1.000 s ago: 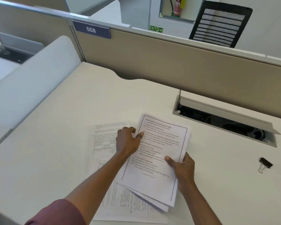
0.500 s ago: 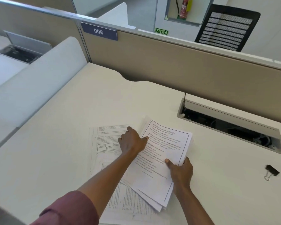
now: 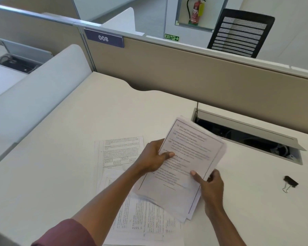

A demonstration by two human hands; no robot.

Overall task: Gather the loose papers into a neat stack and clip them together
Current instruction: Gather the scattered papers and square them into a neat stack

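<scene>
A small bundle of printed sheets (image 3: 188,157) is raised off the white desk (image 3: 60,157), tilted with its far end up. My left hand (image 3: 152,157) grips its left edge, thumb on top. My right hand (image 3: 210,183) holds its lower right edge, thumb on the page. More printed sheets (image 3: 121,151) lie flat on the desk beneath and to the left, partly hidden by my left arm. A black binder clip (image 3: 290,182) lies on the desk to the right, apart from both hands.
An open cable tray (image 3: 247,132) with a raised lid is sunk into the desk just behind the bundle. A beige partition (image 3: 185,77) bounds the far side and a white curved divider (image 3: 34,96) the left. A black mesh chair stands beyond the partition.
Both hands have lifted the top sheets off the desk and tilted them up toward the cable tray; before, the sheets lay flat under my hands. The lower papers and clip stayed put.
</scene>
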